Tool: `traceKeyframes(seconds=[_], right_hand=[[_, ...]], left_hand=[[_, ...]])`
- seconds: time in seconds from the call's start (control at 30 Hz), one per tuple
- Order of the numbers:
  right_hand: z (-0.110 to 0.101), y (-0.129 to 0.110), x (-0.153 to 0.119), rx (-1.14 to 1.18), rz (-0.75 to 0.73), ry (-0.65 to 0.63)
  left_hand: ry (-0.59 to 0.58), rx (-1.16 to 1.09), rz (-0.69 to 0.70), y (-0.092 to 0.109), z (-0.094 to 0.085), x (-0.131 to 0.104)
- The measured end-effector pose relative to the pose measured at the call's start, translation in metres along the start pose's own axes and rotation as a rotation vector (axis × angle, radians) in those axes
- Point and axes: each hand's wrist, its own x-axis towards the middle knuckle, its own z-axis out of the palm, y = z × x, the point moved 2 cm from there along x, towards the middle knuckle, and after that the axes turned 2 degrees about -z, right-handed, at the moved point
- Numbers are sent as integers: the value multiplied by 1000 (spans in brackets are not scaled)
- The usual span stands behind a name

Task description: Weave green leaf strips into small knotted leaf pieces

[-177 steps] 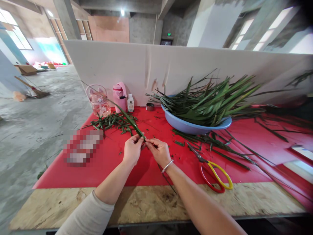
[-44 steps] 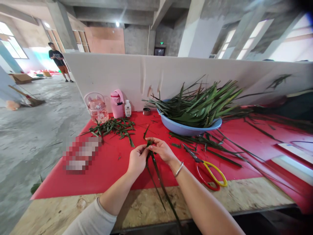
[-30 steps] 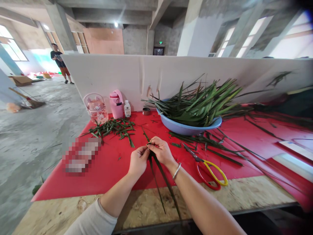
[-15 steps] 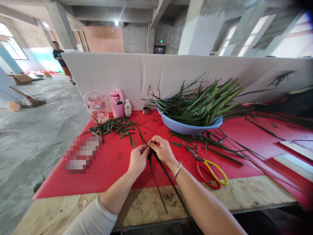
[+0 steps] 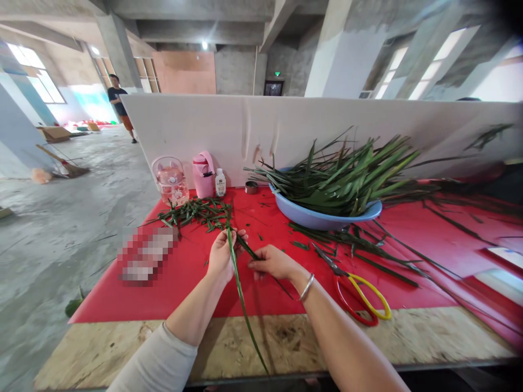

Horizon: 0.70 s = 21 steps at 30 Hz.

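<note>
The white panel [image 5: 204, 128] stood across the far side, behind the table's red sheet [image 5: 122, 302], with bare wood [image 5: 134, 348] along the near edge. At far right, the blue basin [image 5: 327, 220] held a big heap of long leaves [image 5: 351, 177]. A pile of cut pieces [image 5: 196, 212] lay at far left, and scissors [image 5: 340, 270] rested right of the hands, blades toward the far left. Over the sheet's middle, the left hand [image 5: 220, 256] pinched the folded leaf [image 5: 232, 249] between thumb and fingers, its green tail [image 5: 241, 295] curving toward the near edge. 0.5 s earlier both hands' fingertips had met at the fold; now the right hand [image 5: 274, 263] had shifted right, thumb and fingers closed on a dark strand [image 5: 248, 249] slanting between the 2 hands. That parting suggested the strand was being pulled while the left hand anchored the fold.
</note>
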Motion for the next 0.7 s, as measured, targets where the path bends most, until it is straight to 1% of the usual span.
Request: traceKeyframes(seconds=[0.03,0.1,0.17,0.23,0.33,0.43,0.47,0.5,0.6,0.63,0.67,0.7], right_hand=[[1,-1,-1,5,29,-16],[4,-2,-2,4,61,-88],[7,-2,-3,-6,71,-181],[9,0,-4,5,67,-239],[9,4,-4,28,65,-241],[4,3,-4,-7,56,-227],[1,1,-3,-16,34,-183],[-3,-1,-3,-14,-5,-99],[-15,-10,-2,60,-165,261],[-18,-12,-2,90,-209,355],[-20,-13,-2,114,-239,422],[-21,-14,-2,136,-260,463]], left_hand=[[3,-2,1,1,0,0],[3,-10,2,2,0,0],[-3,-30,8,3,0,0],[-17,-41,15,4,0,1],[-32,-37,28,5,1,1],[-23,-22,59,5,2,1],[-22,-1,67,3,3,1],[-23,28,67,2,3,0],[-54,137,3,-5,6,-3],[-71,169,-31,-8,7,-5],[-88,196,-66,-11,8,-6],[-106,219,-98,-13,9,-8]])
